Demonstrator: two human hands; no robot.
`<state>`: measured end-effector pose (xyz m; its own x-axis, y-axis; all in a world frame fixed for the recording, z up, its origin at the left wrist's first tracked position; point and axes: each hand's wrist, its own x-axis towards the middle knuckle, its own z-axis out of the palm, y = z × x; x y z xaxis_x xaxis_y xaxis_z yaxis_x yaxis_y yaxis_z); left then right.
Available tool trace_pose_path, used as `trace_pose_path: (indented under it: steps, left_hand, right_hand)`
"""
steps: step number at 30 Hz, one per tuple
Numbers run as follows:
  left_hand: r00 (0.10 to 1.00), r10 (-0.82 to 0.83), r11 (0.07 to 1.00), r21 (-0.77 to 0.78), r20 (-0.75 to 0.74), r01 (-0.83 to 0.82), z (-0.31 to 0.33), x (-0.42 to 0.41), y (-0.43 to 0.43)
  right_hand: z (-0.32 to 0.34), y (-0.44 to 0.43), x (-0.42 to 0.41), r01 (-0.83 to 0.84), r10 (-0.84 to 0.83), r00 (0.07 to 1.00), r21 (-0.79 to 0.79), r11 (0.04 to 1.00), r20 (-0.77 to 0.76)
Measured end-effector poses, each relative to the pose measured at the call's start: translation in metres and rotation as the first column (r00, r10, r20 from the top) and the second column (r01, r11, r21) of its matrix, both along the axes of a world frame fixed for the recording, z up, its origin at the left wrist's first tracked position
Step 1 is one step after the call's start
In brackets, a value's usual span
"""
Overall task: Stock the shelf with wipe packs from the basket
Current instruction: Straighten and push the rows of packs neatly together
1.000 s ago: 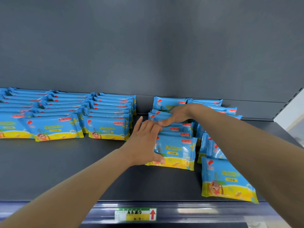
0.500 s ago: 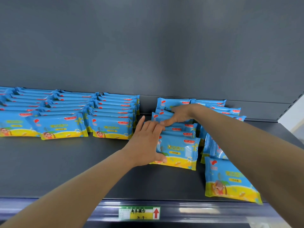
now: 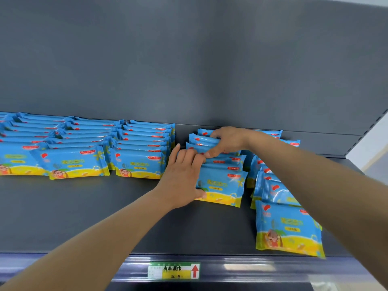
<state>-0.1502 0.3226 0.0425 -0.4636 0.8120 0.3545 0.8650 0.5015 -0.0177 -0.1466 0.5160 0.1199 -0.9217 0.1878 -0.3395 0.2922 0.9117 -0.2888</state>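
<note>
Head view: the row of wipe packs [image 3: 220, 181] I'm working sits just right of centre frame on the dark shelf [image 3: 94, 217]. The packs stand on edge, overlapping. The row's long axis runs from the front pack up toward the back wall, while each pack's own length lies left to right across the frame.

My left hand [image 3: 184, 177] is at the row's near-left corner, fingers laid out fairly straight over the pack tops and thumb against the front pack's lower edge. It presses rather than grasps. My right hand [image 3: 226, 141] reaches in from the right and is further up the frame, its fingers curled over the rear packs and its thumb pointing back toward the left fingertips, so it grips the back of the row. So the left is nearer the front end, the right nearer the rear.

Left of the row, across a narrow gap, stand the neat rows [image 3: 138, 160]. To the right, looser packs [image 3: 287, 229] trail toward the lower right. I judge the next move is squaring this row along its front-to-back line. The basket is not in view.
</note>
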Motion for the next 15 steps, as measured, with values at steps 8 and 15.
trace_pose_path:
  steps: [8, 15]
  left_hand:
    - [0.986, 0.155, 0.986, -0.059, -0.057, -0.158, 0.006, -0.006, 0.022]
    - [0.978, 0.182, 0.979, -0.075, -0.105, -0.191, 0.006, -0.003, 0.02]
  right_hand:
    - [-0.007, 0.01, -0.006, 0.048, -0.039, 0.998, 0.186, 0.981, -0.052]
    - [-0.011, 0.011, -0.009, 0.068, -0.058, 0.99, 0.075, 0.995, -0.132]
